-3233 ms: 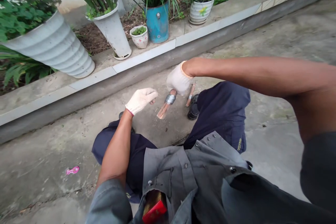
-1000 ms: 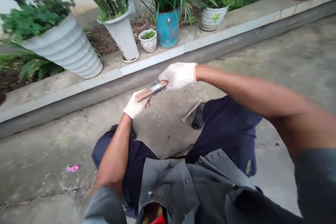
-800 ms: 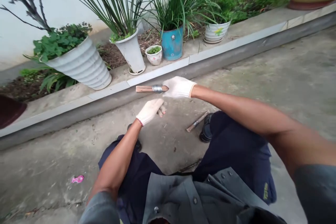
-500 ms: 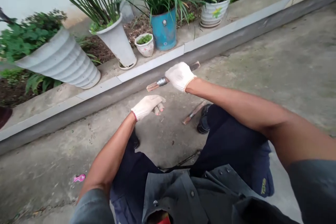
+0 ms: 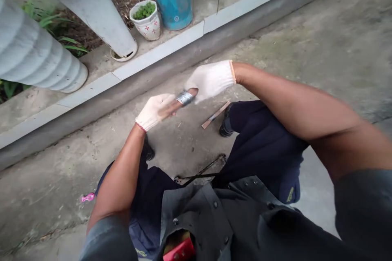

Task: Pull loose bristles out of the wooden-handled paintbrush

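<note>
Both my hands wear white knit gloves and meet on one flat wooden stick (image 5: 170, 109) with silvery wire (image 5: 185, 98) wound tightly around its middle. My left hand (image 5: 155, 110) is closed around the stick's near-left end. On the far side of the wire, my right hand (image 5: 211, 80) is closed on the stick and hides its other end. Some motion blur covers the fingers. A second wooden stick (image 5: 216, 115), also with a wire wrap at its middle, lies on the concrete beside my right shoe.
Ahead runs a low tiled ledge (image 5: 159, 59) bearing a ribbed white pot (image 5: 39, 49), a tall white pot (image 5: 94, 12), a small flowered pot (image 5: 147, 24) and a blue bucket (image 5: 173, 0). A pink object (image 5: 88, 197) lies on the ground at left. A thin dark metal frame (image 5: 202, 170) is between my legs.
My left hand, apart from the stick before, now grips its left end. The stick and my right hand have come nearer to it. The view has tilted and moved closer to the ledge.
</note>
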`<state>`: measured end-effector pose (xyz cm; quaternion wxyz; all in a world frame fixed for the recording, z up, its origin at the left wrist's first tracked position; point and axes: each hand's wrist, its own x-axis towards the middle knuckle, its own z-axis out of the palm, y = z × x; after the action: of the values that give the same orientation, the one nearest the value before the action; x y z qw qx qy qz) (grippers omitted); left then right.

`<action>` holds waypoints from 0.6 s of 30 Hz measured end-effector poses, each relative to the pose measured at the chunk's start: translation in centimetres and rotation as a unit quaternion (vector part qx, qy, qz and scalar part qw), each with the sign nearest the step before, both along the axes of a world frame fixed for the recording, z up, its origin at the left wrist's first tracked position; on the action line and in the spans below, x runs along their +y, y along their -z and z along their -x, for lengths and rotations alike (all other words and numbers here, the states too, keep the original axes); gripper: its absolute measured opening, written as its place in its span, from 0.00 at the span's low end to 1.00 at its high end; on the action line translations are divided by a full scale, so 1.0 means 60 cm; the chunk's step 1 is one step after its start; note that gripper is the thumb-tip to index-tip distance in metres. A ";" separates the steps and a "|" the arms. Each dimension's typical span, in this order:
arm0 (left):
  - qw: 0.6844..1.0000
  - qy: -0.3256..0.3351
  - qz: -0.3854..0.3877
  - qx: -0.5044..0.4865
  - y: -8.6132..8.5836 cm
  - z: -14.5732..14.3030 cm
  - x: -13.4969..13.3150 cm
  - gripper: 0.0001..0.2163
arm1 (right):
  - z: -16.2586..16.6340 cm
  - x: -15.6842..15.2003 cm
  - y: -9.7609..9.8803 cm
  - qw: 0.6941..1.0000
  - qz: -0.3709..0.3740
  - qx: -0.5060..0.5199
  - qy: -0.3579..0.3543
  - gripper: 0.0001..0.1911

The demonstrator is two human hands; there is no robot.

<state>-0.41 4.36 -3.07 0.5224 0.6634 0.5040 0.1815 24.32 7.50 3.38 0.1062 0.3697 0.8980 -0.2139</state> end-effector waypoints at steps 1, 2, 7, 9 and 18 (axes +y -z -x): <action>0.999 -0.007 0.015 -0.037 0.005 -0.006 -0.006 0.19 | 0.004 0.000 -0.002 0.999 -0.017 0.027 0.025 0.17; 0.997 -0.012 0.024 -0.067 0.009 -0.013 -0.012 0.21 | 0.010 0.002 -0.003 0.997 -0.039 0.047 0.055 0.19; 0.993 -0.018 0.069 -0.097 0.017 -0.036 -0.040 0.18 | 0.038 0.017 0.008 0.961 -0.164 0.043 0.219 0.18; 0.994 -0.011 0.085 -0.071 0.017 -0.036 -0.044 0.15 | 0.043 0.020 0.012 0.947 -0.201 0.013 0.249 0.16; 0.993 0.035 0.057 0.097 -0.013 -0.024 -0.051 0.14 | 0.068 -0.008 0.050 0.946 -0.255 -0.137 0.149 0.15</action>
<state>1.01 1.31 -2.29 0.5139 0.6647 0.5379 0.0689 20.23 7.03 0.39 0.0978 0.5399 0.8338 0.0614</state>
